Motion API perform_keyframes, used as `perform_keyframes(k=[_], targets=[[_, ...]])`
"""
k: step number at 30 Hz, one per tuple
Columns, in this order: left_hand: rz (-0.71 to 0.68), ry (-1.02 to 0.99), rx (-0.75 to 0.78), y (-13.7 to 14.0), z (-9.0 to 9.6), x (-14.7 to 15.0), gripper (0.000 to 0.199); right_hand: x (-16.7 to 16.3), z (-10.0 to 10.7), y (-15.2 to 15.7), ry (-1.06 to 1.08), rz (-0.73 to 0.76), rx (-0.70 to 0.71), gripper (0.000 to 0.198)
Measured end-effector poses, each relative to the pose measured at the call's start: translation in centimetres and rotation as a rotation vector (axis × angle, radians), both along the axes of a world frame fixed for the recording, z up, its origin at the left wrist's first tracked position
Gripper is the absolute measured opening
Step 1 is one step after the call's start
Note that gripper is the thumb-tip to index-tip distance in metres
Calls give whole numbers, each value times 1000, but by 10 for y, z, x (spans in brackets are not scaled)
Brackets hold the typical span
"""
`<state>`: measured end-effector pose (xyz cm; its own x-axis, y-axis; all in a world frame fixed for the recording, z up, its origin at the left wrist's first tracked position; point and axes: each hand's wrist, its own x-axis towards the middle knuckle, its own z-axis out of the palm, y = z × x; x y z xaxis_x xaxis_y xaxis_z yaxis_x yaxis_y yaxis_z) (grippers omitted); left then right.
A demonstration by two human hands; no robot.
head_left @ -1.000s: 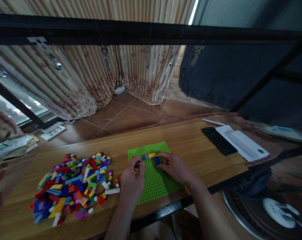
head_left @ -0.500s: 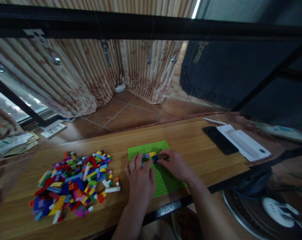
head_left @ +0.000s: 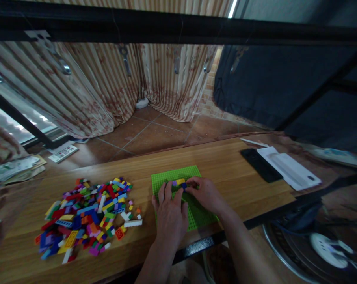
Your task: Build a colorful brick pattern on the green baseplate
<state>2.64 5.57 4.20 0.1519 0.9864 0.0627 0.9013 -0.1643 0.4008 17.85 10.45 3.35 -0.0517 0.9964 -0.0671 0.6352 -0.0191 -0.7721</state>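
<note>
On the table lies a green studded baseplate (head_left: 196, 221) with a short row of toy bricks near its far side. A purple brick (head_left: 174, 183) and a yellow brick (head_left: 181, 182) show in that row, and a dark blue brick (head_left: 183, 185) sits at its near right. My right hand (head_left: 204, 192) pinches the dark blue brick between thumb and fingertips. Spread over the plate's left part, my left hand (head_left: 171, 211) has its fingertips on or close to the bricks and hides the row's left end. Its index fingertip comes near the dark blue brick.
A large heap of loose mixed bricks (head_left: 90, 217) covers the left part of the wooden table (head_left: 222, 157). To the right lie a black phone (head_left: 261, 165) and a white case-like object (head_left: 287, 167). A dark metal bar (head_left: 178, 29) crosses above.
My left hand has shifted slightly to the right, and its fingers now cover more of the row's left end. The right hand stays almost still at the dark blue brick.
</note>
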Motion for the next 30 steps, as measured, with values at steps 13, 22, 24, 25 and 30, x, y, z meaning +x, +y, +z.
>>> perform_keyframes(k=[13, 22, 24, 25, 30], targets=[[-12, 98, -22, -2, -3, 9, 59, -2, -2, 2, 22, -42, -22, 11], [5, 148, -64, 3, 2, 13, 66, -3, 0, 3, -17, -49, -38, 6], [3, 154, -60, 4, 2, 14, 67, -2, -1, 4, -22, -41, -35, 7], [1, 155, -55, 4, 1, 14, 67, -3, -1, 5, -29, -40, -33, 8], [-15, 137, -37, 6, -2, 12, 66, -4, 0, 4, -55, -48, -30, 10]])
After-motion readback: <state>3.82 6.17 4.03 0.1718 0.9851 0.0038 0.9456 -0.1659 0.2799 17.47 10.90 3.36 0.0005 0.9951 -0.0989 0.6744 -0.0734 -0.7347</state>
